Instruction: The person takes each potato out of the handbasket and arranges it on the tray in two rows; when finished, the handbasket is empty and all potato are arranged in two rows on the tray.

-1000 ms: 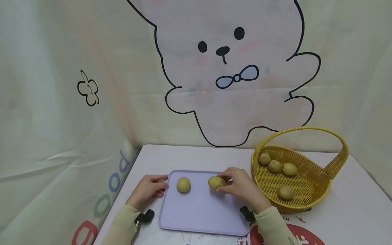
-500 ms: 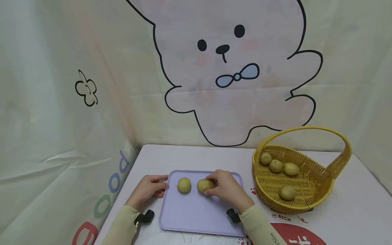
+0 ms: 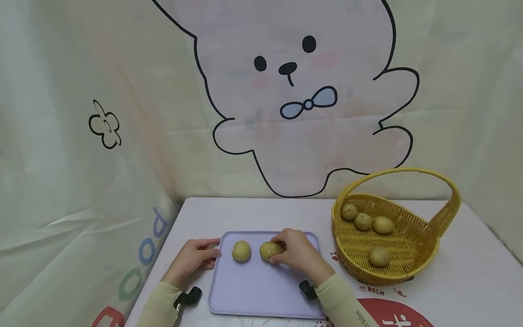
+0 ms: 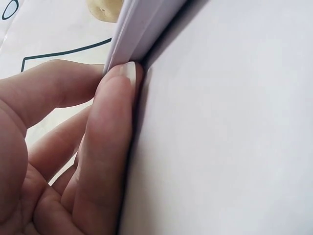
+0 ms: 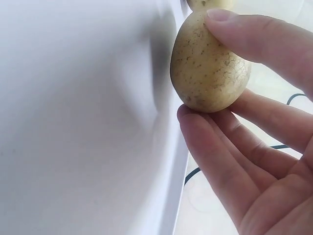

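In the head view, a lavender tray (image 3: 261, 290) lies on the table with two potatoes near its far side. My left hand (image 3: 190, 261) is at the tray's left edge; thumb and index fingertips (image 4: 120, 73) pinch the rim in the left wrist view. With thumb and fingers my right hand (image 3: 300, 254) grips a potato (image 5: 208, 63), low over the tray's far middle. The other potato (image 3: 241, 251) sits just left of it, a small gap between them. Part of a potato (image 5: 210, 4) also shows behind the held one in the right wrist view.
A yellow wicker basket (image 3: 412, 245) with a tall handle stands to the right of the tray, several potatoes inside it. A cloth backdrop (image 3: 294, 154) with a cartoon bear hangs behind the table (image 3: 245, 213). Another cloth (image 3: 81, 250) hangs at the left.
My right hand has carried the potato left across the tray, closer to the other potato, and has slowed there. The left hand stays at the rim. The head view has shifted slightly.
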### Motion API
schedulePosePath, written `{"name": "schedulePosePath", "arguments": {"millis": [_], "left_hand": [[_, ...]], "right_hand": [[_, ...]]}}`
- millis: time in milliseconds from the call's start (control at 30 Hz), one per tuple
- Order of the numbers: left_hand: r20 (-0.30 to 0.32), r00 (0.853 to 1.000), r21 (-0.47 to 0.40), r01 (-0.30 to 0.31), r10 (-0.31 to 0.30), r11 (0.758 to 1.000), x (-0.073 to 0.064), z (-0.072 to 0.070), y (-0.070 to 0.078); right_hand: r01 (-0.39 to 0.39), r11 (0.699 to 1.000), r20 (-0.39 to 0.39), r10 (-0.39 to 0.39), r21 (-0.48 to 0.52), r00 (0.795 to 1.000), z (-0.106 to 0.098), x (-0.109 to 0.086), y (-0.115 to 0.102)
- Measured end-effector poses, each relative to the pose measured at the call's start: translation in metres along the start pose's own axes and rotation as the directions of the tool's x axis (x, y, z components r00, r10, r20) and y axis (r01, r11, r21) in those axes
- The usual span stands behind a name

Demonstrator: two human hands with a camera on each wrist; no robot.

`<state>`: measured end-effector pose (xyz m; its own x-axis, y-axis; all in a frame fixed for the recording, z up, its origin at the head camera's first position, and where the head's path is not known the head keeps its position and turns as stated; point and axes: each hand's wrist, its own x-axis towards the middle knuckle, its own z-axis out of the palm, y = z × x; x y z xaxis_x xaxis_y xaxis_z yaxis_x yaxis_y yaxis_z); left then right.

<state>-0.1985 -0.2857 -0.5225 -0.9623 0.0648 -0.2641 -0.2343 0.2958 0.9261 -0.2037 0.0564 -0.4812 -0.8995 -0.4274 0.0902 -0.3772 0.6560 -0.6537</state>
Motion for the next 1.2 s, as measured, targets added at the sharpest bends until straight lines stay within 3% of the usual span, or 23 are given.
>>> {"name": "schedulePosePath", "arguments": {"millis": [367, 967, 1200], "left_hand": [[-0.007, 1.0, -0.004, 0.005, -0.005, 1.0, -0.0032, -0.0019, -0.0009], [0.006, 1.0, -0.006, -0.005, 0.005, 1.0, 0.0049, 0.0008, 0.0016], [-0.018, 1.0, 0.011, 0.014, -0.014, 1.0, 0.0012, 0.0015, -0.0018]], "right_hand": [[0.007, 1.0, 0.008, -0.007, 0.001, 1.0, 0.0053, 0.0033, 0.0012], [-0.026, 1.0, -0.005, 0.026, 0.001, 1.0, 0.0005, 0.0024, -0.001], [-0.045, 0.999, 0.038, 0.044, 0.017, 0.998, -0.0017, -0.0008, -0.0032]]}}
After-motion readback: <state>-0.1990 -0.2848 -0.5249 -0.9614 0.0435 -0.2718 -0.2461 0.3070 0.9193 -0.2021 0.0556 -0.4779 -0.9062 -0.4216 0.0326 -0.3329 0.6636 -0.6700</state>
